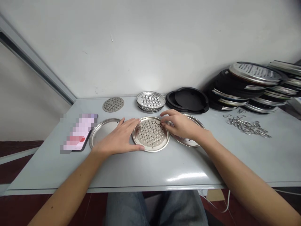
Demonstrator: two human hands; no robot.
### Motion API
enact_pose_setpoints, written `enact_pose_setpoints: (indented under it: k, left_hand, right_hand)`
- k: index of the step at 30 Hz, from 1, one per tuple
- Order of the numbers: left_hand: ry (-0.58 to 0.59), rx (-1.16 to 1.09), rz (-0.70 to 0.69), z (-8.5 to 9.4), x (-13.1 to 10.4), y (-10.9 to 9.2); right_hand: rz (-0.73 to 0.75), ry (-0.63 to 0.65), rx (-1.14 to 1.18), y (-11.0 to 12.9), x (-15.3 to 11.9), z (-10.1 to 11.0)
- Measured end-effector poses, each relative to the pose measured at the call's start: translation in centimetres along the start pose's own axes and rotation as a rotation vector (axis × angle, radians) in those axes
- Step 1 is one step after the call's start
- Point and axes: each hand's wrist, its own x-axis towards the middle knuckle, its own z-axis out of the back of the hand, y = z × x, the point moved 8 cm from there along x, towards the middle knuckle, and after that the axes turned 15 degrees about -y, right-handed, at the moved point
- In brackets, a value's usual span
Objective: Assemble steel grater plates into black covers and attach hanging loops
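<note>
A round metal grater plate (151, 133) with raised perforations lies flat on the table in front of me. My left hand (121, 135) is at its left rim, fingers stretched and thumb apart, partly covering a plain round metal plate (103, 129). At the grater plate's upper right rim are the bent fingertips of my right hand (178, 124), spread apart and gripping nothing that I can see. Under that hand lies another round metal plate (196, 121), its middle mostly hidden.
Behind stand a perforated disc (113, 104), stacked grater plates (150, 100) and black round trays (191, 99). At right are tall stacks of black trays and metal plates (256, 75), and a pile of small metal clips (246, 125). A phone (80, 133) lies at left.
</note>
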Motion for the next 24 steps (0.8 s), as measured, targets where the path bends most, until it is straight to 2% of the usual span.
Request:
enact_pose_setpoints:
  k: [4, 10, 24]
  left_hand:
    - [0.035, -0.001, 0.124, -0.2, -0.3, 0.9]
    - [0.004, 0.005, -0.042, -0.1, 0.1, -0.2]
    - [-0.016, -0.022, -0.025, 0.1, 0.3, -0.2]
  right_hand:
    - [-0.002, 0.013, -0.003, -0.1, 0.0, -0.4]
    - [0.005, 0.019, -0.004, 0.2, 0.0, -0.5]
    - [-0.011, -0.009, 0.015, 0.7, 0.0, -0.6]
